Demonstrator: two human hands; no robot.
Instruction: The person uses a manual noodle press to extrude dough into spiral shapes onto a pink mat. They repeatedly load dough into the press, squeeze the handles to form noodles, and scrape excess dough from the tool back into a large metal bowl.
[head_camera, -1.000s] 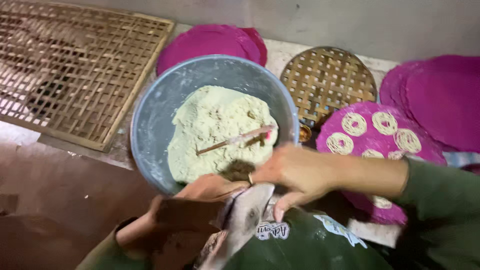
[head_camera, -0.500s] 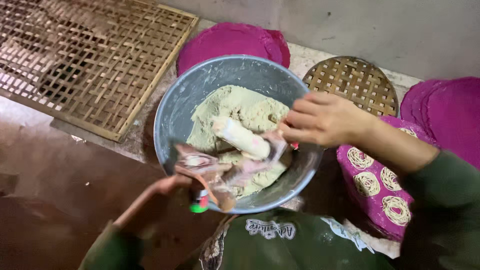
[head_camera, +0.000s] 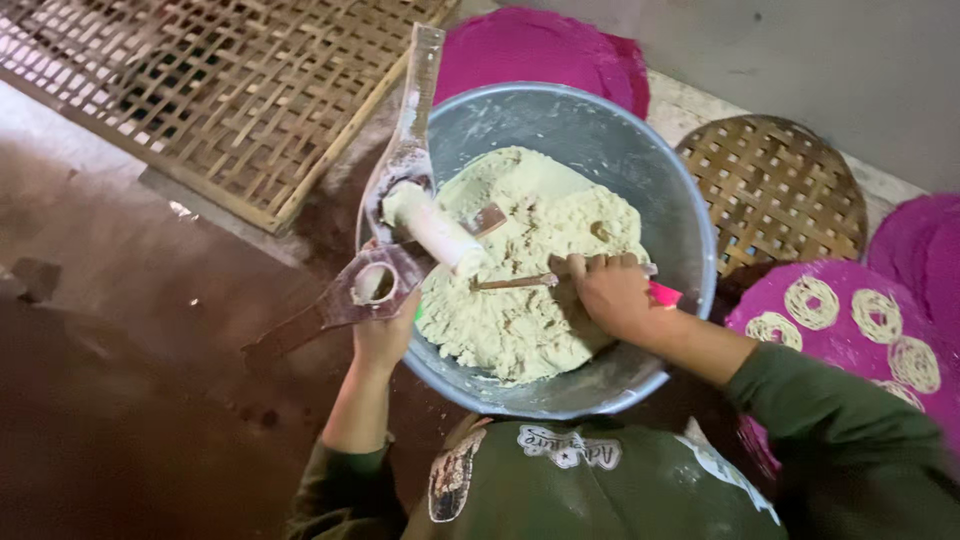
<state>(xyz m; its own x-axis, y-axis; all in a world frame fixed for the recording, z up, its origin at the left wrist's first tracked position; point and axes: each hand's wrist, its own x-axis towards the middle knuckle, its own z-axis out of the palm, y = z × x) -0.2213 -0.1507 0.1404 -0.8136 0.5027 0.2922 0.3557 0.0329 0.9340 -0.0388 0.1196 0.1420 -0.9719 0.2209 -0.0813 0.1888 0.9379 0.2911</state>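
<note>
Grey bowl (head_camera: 690, 230) holds pale dough (head_camera: 530, 260) at centre. Left hand (head_camera: 385, 335) grips hinged wooden press (head_camera: 385, 235) at nine o'clock, over the rim. Right hand (head_camera: 610, 295) presses a pink-handled tool (head_camera: 560, 280) into the dough. Woven rack (head_camera: 215, 85) at eleven o'clock.

under the right hand's fingers (head_camera: 600, 272), crumbly matt dough (head_camera: 530, 300) in a smooth metal basin (head_camera: 680, 200); above the left fingers (head_camera: 385, 335), a worn, floury wooden press (head_camera: 400, 200).
</note>
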